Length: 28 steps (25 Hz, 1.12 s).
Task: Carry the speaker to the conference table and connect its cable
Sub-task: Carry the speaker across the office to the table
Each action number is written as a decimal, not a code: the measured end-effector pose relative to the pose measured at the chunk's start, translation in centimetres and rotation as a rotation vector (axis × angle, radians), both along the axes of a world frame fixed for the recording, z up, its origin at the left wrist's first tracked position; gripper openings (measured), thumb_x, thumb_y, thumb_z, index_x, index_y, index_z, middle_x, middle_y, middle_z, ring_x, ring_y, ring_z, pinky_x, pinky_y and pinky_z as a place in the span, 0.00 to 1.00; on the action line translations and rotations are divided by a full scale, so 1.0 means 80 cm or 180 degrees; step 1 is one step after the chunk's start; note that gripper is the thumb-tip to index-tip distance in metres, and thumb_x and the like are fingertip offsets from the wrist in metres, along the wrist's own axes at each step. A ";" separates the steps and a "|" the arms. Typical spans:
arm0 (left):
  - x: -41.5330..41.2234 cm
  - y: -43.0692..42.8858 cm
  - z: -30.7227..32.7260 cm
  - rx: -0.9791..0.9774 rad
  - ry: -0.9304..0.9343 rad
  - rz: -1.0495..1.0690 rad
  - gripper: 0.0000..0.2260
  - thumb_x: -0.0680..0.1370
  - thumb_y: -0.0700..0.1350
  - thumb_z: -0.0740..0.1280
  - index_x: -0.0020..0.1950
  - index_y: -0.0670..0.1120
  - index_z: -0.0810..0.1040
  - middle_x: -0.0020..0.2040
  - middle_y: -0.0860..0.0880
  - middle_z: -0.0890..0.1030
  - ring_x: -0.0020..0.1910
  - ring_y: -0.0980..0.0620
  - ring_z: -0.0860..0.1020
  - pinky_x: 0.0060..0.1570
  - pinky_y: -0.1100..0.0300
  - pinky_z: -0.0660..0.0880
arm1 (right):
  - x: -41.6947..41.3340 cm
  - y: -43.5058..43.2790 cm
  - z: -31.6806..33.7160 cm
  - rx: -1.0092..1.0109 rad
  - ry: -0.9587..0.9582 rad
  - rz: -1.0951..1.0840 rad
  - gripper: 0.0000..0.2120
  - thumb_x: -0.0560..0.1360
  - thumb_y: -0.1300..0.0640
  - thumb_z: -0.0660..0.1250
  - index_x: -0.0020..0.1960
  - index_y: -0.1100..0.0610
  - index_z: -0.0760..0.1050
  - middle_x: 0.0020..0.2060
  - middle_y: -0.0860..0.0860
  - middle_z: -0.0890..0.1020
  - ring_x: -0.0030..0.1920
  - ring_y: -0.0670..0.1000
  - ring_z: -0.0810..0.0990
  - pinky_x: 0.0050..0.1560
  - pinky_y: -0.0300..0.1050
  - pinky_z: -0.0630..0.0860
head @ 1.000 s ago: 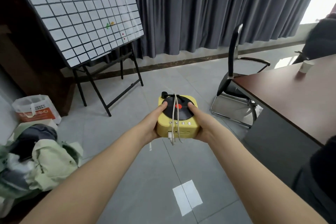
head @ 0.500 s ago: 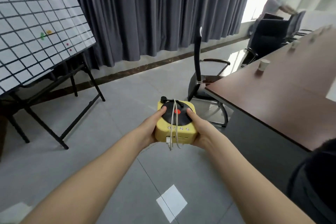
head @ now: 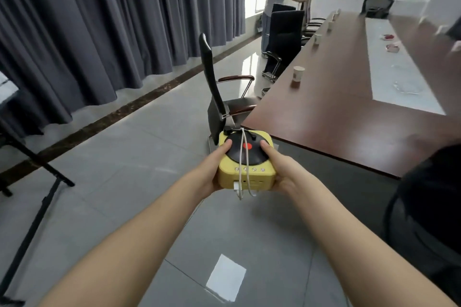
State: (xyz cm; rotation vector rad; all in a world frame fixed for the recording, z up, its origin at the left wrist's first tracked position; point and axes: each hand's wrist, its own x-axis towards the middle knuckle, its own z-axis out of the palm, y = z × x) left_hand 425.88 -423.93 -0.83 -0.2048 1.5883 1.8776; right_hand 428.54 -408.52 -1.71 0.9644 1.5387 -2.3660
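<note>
On the worktop (head: 336,107), a paper cup (head: 298,74); contents not visible. The speaker (head: 247,174) is off the worktop, held above the floor just short of its near corner, beside a chair (head: 224,104). Grip: left hand (head: 212,174) and right hand (head: 284,174) clamp opposite sides, thumbs on the black disc, fingers hidden underneath. The cable (head: 241,157) is looped over the top, its end dangling. Button row faces the person; body near-square, no clear long axis.

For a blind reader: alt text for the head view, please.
A left hand and right hand hold a yellow speaker, a white cable draped over it, above a tiled floor. A brown conference table with a paper cup lies ahead on the right, a black chair at its corner.
</note>
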 end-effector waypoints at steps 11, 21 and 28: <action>-0.195 0.102 -0.003 0.0056 0.0057 -0.0574 0.19 0.75 0.60 0.64 0.60 0.50 0.75 0.49 0.47 0.84 0.47 0.47 0.82 0.40 0.55 0.79 | -0.163 0.099 -0.009 0.0122 0.0088 -0.0687 0.29 0.68 0.43 0.72 0.61 0.62 0.75 0.53 0.60 0.83 0.48 0.61 0.84 0.44 0.56 0.81; -0.360 0.237 -0.005 0.0145 0.0030 -0.1047 0.23 0.74 0.60 0.65 0.61 0.47 0.77 0.55 0.43 0.83 0.53 0.43 0.81 0.53 0.48 0.78 | -0.292 0.219 0.001 0.0258 0.0031 -0.1136 0.26 0.69 0.43 0.71 0.57 0.63 0.76 0.51 0.62 0.83 0.46 0.62 0.83 0.43 0.58 0.80; -0.436 0.322 -0.003 0.0268 0.0125 -0.1472 0.15 0.76 0.58 0.63 0.51 0.48 0.79 0.48 0.46 0.84 0.47 0.47 0.81 0.48 0.53 0.78 | -0.348 0.290 0.000 0.0180 0.0112 -0.1523 0.27 0.69 0.44 0.71 0.58 0.62 0.76 0.51 0.60 0.83 0.47 0.61 0.83 0.45 0.57 0.80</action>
